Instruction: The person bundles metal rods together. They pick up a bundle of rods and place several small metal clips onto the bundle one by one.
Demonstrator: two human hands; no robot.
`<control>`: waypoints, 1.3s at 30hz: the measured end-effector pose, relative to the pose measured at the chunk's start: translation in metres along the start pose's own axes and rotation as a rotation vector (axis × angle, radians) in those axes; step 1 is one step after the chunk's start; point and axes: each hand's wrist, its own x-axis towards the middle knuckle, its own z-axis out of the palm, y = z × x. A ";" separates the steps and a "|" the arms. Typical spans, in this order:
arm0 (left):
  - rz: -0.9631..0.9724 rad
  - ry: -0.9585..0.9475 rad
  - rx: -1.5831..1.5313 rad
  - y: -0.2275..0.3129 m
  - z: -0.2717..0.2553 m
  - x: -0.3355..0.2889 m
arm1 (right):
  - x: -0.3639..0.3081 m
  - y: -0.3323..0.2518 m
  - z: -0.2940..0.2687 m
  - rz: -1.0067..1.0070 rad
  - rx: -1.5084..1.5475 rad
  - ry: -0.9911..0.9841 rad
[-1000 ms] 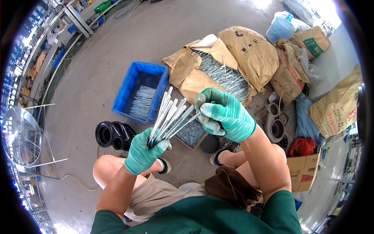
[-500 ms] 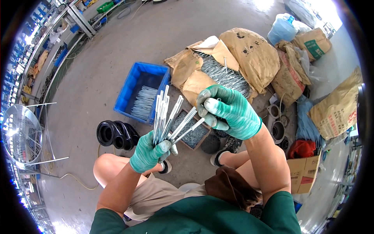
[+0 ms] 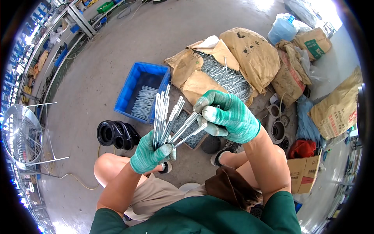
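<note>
My left hand (image 3: 150, 156), in a green work glove, grips a fanned bunch of long thin metal rods (image 3: 160, 117) pointing up and away from me. My right hand (image 3: 230, 117), gloved the same way, is closed in a pinch at the upper end of one of the rods on the bunch's right side. Small dark bits show between its curled fingers, but what they are is hidden. Below the hands stands an open box of small grey metal parts (image 3: 189, 128), partly covered by the rods.
Beyond my left hand a blue crate (image 3: 126, 84) holds more rods in a pile. A torn paper sack (image 3: 249, 54) spills many rods ahead. Black rings (image 3: 113, 134) lie left; metal castings (image 3: 277, 130), sacks and a carton (image 3: 302, 171) are at right. A fan (image 3: 21, 134) stands far left.
My right hand has shifted slightly down and toward me, its fingertips now at a rod's end. Some rods in my left hand have shifted, the rightmost tip moving a little right and down.
</note>
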 end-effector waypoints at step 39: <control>-0.138 -0.061 -0.212 -0.015 -0.004 -0.003 | 0.001 -0.002 -0.005 -0.046 -0.128 -0.047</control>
